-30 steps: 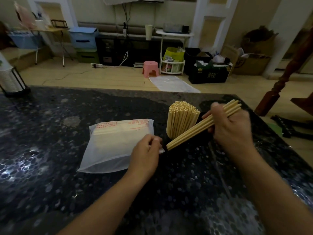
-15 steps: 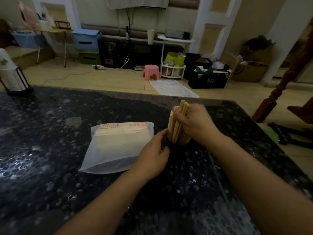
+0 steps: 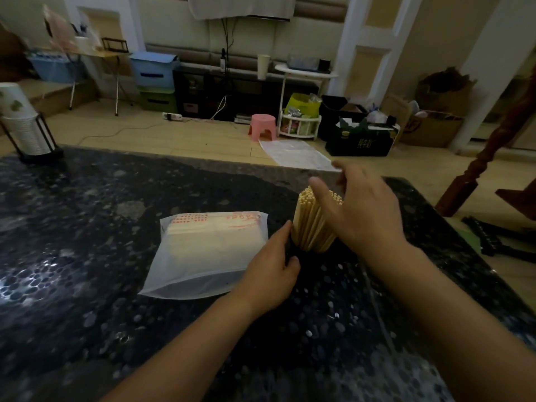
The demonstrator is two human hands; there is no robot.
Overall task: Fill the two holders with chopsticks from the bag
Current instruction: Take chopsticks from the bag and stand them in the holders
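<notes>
A thick bundle of pale wooden chopsticks (image 3: 310,224) stands upright in a dark holder (image 3: 311,258) that barely shows against the black speckled table (image 3: 87,256). My left hand (image 3: 272,274) grips the holder's left side at its base, thumb in front and fingers behind. My right hand (image 3: 356,210) hovers over the right side of the bundle with fingers spread and relaxed, the thumb touching the chopstick tops. A translucent white bag (image 3: 208,250) with red print lies flat just left of the holder, with more chopsticks inside. I see no second holder.
A stack of paper cups in a black wire stand (image 3: 26,129) stands at the table's far left corner. The table's far edge runs just behind the holder. Beyond it are a wooden floor, a pink stool (image 3: 262,126) and boxes.
My right hand carried a bunch of chopsticks from a slanted hold down into the holder, then let go and opened above the bundle. My left hand stayed at the holder's base.
</notes>
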